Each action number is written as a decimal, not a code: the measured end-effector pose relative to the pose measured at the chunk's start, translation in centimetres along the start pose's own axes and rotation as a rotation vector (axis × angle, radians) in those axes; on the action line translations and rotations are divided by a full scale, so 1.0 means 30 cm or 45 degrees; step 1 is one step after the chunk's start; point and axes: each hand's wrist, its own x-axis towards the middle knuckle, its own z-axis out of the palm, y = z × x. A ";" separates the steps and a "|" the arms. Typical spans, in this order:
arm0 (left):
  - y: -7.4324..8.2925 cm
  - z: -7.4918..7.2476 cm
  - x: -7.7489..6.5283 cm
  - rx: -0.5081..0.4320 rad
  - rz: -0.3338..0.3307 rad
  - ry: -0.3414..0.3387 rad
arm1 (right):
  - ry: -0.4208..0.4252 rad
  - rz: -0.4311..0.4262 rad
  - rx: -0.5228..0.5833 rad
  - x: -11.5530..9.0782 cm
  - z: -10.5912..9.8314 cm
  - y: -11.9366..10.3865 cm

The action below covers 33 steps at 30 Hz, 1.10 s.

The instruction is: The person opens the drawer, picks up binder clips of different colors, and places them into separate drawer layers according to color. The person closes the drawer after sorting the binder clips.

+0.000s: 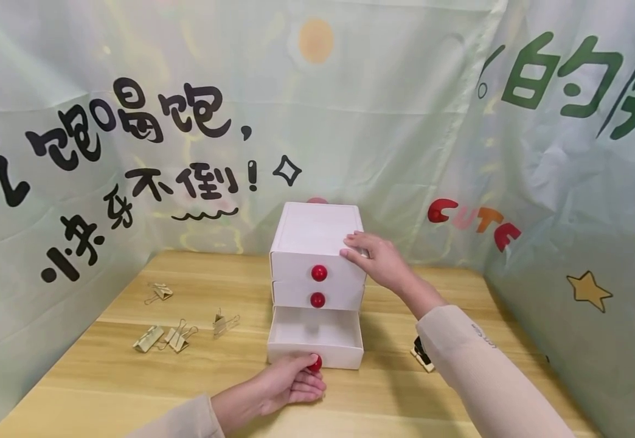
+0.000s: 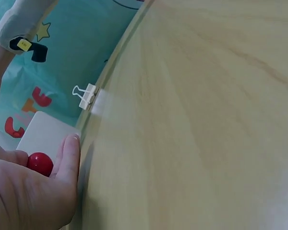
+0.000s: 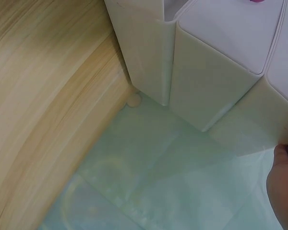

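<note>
A white three-drawer box (image 1: 320, 228) with red knobs stands on the wooden table. Its bottom drawer (image 1: 314, 331) is pulled out, and the part of the inside that shows is bare. The two upper drawers are closed. With thumb and fingers, my left hand (image 1: 284, 386) pinches the bottom drawer's red knob (image 1: 315, 363); the same knob (image 2: 40, 164) shows between them in the left wrist view. My right hand (image 1: 380, 258) rests on the box's top right edge, fingers extended over the top. In the right wrist view only part of that hand (image 3: 283, 187) appears, against the box's side.
Several pale binder clips (image 1: 179, 337) lie on the table to the left of the box. At the right, a small black and white item (image 1: 421, 354) is partly covered by the right sleeve. Printed cloth (image 1: 378, 140) hangs behind and beside the table.
</note>
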 end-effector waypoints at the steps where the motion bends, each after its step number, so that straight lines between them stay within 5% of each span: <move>1: -0.002 -0.005 -0.003 0.010 -0.001 -0.009 | 0.000 0.000 -0.001 0.000 0.001 0.001; 6: -0.003 -0.023 -0.021 0.157 -0.034 -0.080 | 0.001 -0.004 -0.007 -0.001 -0.002 -0.002; 12: 0.028 -0.072 -0.042 0.558 0.014 -0.138 | -0.006 0.010 -0.001 0.000 -0.005 -0.009; 20: 0.113 -0.131 -0.089 1.074 0.194 -0.284 | -0.005 0.022 0.013 0.001 -0.004 -0.008; 28: 0.207 -0.178 -0.119 1.369 0.378 -0.403 | -0.008 0.027 0.014 0.001 0.001 -0.001; 33: 0.251 -0.212 -0.133 1.523 0.514 -0.350 | -0.004 0.012 0.011 -0.001 0.003 -0.003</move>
